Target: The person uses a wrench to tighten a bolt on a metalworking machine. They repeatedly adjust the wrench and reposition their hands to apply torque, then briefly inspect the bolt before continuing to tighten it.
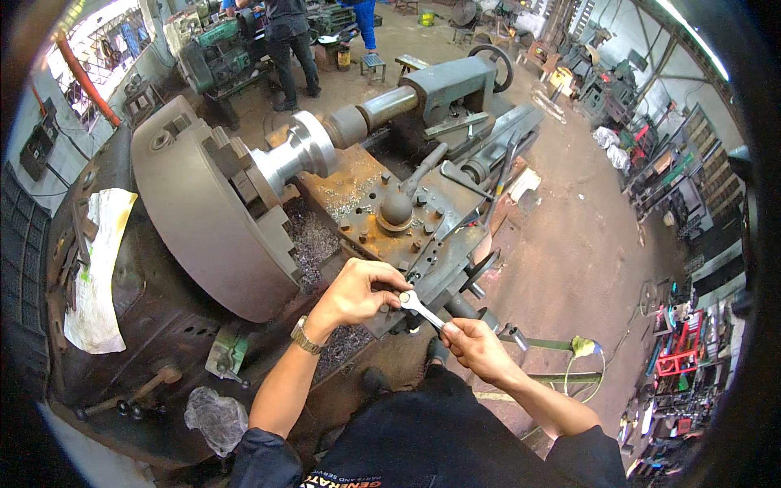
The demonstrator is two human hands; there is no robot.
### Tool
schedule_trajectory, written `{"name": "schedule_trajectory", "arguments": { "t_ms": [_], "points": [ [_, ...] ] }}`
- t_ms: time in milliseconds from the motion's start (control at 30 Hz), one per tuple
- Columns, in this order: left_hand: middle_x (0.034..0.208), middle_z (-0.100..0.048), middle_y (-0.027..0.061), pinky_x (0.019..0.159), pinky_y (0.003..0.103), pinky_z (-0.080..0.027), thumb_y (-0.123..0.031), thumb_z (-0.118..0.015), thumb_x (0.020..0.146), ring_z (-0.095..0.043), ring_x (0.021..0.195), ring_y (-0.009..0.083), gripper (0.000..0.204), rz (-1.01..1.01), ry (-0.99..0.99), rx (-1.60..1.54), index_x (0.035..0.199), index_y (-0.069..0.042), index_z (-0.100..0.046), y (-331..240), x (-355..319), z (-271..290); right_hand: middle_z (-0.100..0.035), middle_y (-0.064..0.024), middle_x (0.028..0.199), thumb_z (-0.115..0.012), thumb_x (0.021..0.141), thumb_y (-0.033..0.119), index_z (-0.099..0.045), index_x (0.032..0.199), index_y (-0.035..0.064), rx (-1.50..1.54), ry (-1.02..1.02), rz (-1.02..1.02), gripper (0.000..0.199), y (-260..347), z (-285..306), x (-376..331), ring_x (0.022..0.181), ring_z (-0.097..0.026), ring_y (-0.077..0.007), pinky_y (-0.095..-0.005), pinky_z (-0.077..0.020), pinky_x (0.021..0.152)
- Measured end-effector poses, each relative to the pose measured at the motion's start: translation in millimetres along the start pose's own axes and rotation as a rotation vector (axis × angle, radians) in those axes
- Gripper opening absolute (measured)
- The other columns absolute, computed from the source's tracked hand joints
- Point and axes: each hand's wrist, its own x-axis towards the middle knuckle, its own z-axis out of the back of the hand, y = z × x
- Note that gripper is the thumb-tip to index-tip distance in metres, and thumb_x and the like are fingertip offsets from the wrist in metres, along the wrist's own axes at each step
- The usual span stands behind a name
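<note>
My right hand [476, 348] grips the handle end of a silver wrench [425, 311]. At the wrench's ring-shaped head, the thumb and fingers of my left hand [358, 291] close in a pinch. Any small part inside that ring is too small to make out. Both hands are over the near edge of a lathe's tool slide, next to the tool post [427, 254] with its bolts and ball-ended clamp lever [397, 210]. Beyond, a shiny turned metal workpiece [299, 153] sits between the big chuck [207, 224] and the tailstock [447, 85].
Metal chips [313, 244] lie under the chuck. A stained paper sheet [99, 268] and a crumpled plastic bag [216, 419] rest on the headstock side. Handwheels and levers stick out at right. Other people [289, 41] stand by machines at the back.
</note>
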Motion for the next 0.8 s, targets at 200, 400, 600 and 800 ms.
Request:
{"name": "schedule_trajectory", "arguments": {
  "t_ms": [200, 400, 600, 800],
  "points": [
    [0.105, -0.075, 0.0133, 0.080, 0.031, -0.060, 0.006, -0.079, 0.075, -0.073, 0.093, 0.0205, 0.035, -0.018, -0.136, 0.091, 0.110, 0.001, -0.075, -7, -15, -14, -0.051, -0.0007, 0.065, -0.053, 0.107, 0.030, -0.061, 0.087, -0.0001, -0.298, 0.038, 0.091, 0.037, 14, 21, 0, 0.062, -0.048, -0.0101, -0.0310, -0.0412, 0.056],
    [0.112, -0.071, 0.0132, 0.086, 0.031, -0.060, 0.006, -0.082, 0.075, -0.071, 0.102, 0.0203, 0.039, -0.024, -0.327, 0.202, 0.113, 0.001, -0.074, -20, -32, -36, -0.052, -0.0085, 0.063, -0.061, 0.103, 0.035, -0.068, 0.092, -0.0018, -0.658, 0.259, 0.302, 0.039, 58, 82, 29, 0.062, -0.049, -0.0132, -0.0377, -0.0435, 0.059],
    [0.116, -0.067, 0.0135, 0.087, 0.031, -0.062, 0.013, -0.078, 0.077, -0.071, 0.099, 0.0199, 0.041, 0.074, -0.558, 0.059, 0.116, 0.006, -0.069, -24, -39, -67, -0.063, -0.0118, 0.066, -0.063, 0.100, 0.044, -0.070, 0.084, -0.0031, -0.859, 0.467, 0.367, 0.050, 94, 100, 99, 0.064, -0.057, -0.0170, -0.0386, -0.0466, 0.062],
    [0.111, -0.068, 0.0123, 0.084, 0.029, -0.062, 0.017, -0.075, 0.078, -0.072, 0.096, 0.0186, 0.039, 0.099, -0.694, 0.141, 0.115, 0.007, -0.069, -25, -35, -84, -0.059, -0.0045, 0.061, -0.064, 0.099, 0.045, -0.071, 0.077, 0.0002, -0.999, 0.704, 0.435, 0.050, 122, 95, 129, 0.060, -0.054, -0.0161, -0.0362, -0.0435, 0.059]
  ]
}}
